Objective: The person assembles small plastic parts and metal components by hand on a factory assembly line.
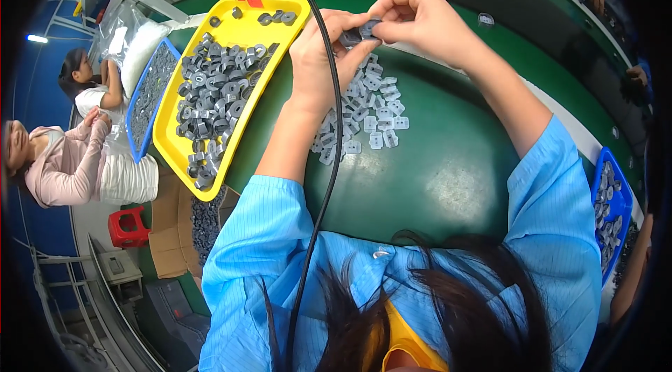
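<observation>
My left hand is closed on a dark grey plastic part, held above the green table. Opposite it, my right hand pinches a small rounded grey piece against that part; the fingers hide where the two meet. Below and behind my hands lies a loose pile of light grey flat plastic pieces with holes in them. Left of my left forearm, a yellow tray holds many dark grey ring-shaped parts, with a few set apart at its far end.
A black cable hangs across my left wrist. Blue trays of grey parts stand at the far left and right. An open cardboard box and red stool are at lower left. Two people sit to the left.
</observation>
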{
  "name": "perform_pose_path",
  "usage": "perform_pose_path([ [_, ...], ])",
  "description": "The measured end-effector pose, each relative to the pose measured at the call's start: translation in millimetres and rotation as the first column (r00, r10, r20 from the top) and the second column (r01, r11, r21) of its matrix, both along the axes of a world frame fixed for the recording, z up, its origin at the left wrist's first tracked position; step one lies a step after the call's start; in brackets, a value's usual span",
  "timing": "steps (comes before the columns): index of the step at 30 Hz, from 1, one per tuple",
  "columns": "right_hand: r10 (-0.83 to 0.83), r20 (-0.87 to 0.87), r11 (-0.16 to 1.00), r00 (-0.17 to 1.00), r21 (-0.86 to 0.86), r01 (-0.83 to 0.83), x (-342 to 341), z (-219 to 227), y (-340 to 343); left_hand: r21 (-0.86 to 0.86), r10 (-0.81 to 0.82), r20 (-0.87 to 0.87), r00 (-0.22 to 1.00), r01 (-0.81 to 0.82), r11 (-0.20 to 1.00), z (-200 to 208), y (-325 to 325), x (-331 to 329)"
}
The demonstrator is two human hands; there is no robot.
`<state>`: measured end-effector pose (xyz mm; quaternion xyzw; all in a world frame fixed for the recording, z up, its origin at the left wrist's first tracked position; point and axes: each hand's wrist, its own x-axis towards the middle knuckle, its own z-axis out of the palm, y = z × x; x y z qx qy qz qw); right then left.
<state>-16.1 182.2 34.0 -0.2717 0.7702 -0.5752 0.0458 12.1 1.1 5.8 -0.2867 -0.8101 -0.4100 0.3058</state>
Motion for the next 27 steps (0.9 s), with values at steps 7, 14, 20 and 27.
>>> perform_pose_path([
  [7,0.252,0.412,0.93,0.876,-0.353,-0.102,-17,-11,15,0.137,0.014,0.055,0.998,-0.022,0.99,-4,5,-3],
  [14,0.078,-0.051,0.965,0.996,-0.248,-0.088,-4,-8,1,0.389,-0.141,0.132,0.981,0.079,0.918,-6,18,1],
  [20,0.078,-0.03,0.997,0.996,-0.015,-0.079,1,13,5,0.3,-0.145,0.087,0.986,0.113,0.947,-1,7,2],
  [27,0.285,0.407,0.942,0.868,-0.286,-0.175,-14,-5,18,0.023,0.027,0.034,0.999,-0.028,0.999,6,8,6],
])
